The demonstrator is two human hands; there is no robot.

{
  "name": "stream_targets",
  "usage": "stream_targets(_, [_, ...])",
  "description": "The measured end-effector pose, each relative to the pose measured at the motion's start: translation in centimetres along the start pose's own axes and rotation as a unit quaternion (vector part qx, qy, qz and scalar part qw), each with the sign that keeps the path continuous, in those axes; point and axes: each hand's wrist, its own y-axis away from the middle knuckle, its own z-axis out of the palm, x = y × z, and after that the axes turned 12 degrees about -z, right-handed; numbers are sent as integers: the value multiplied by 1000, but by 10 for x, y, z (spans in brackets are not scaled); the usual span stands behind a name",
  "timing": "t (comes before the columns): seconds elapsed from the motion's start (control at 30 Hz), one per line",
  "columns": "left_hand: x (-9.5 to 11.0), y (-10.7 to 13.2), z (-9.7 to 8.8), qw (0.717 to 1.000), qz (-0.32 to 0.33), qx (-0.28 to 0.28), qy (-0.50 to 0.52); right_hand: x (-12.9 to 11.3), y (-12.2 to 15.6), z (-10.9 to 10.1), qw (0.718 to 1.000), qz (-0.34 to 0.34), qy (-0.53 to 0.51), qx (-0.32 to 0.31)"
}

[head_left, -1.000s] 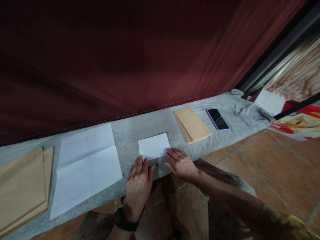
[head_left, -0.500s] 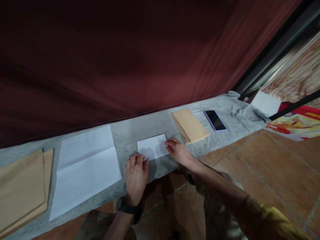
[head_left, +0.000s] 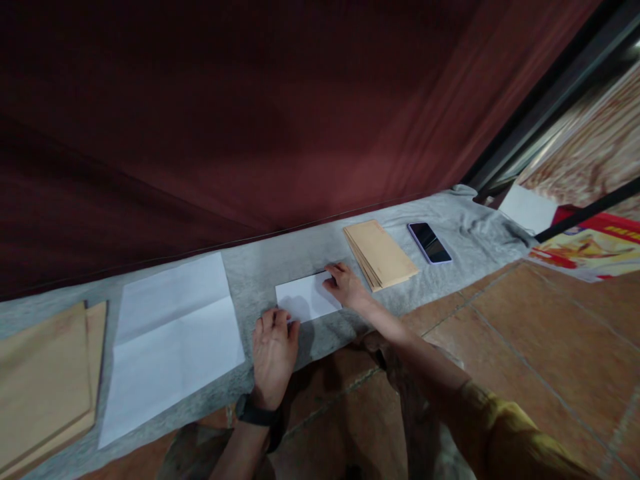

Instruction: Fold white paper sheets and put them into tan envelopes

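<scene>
A small white paper rectangle [head_left: 306, 299] lies on grey fabric [head_left: 257, 260] between a creased white paper sheet [head_left: 175, 343] left and stacked tan paper envelopes [head_left: 384, 253] right; the left hand [head_left: 273, 357], fingers close together, touches its near-left corner, the right hand [head_left: 349, 289], fingers bent, its far-right corner, whether pinching I cannot tell

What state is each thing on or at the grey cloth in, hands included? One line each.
Small white paper: lying flat
Large white sheet: opened out, creased
Small brown envelopes: stacked, slightly fanned
Large brown envelopes: overlapping, flat
Phone: face up, screen dark
Grey cloth: wrinkled at right end
Left hand: fingers bent
Right hand: fingers bent
</scene>
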Motion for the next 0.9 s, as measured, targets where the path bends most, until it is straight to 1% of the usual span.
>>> stream_targets(0.2, [1, -1, -3, 1000, -1, -13, -14, 7, -6, 0, 999, 8, -29, 22])
stream_targets(0.33, [1, -2, -4, 1000, -5, -21, -13, 9, -4, 1, 999, -7, -41, 29])
stream_targets(0.4, [0, -3, -4, 1000, -4, -21, -13, 9, -2, 0, 998, -2, -49, 26])
stream_targets(0.57, [0, -4, -5, 1000, 3, -22, -17, 7, 3, -7, 993, 43, -108, 3])
stream_targets(0.73, [0, -4, -6, 1000, -9, -19, -13, 7, 5, -17, 982, 64, -172, -32])
stream_targets(0.8, [-1, -5, -6, 1000, -16, -19, 6, 8, 6, -19, 975, 71, -206, -41])
stream_targets(0.9, [-1, -8, -7, 997, -32, -6, 72, 8, 7, -21, 960, 90, -263, -43])
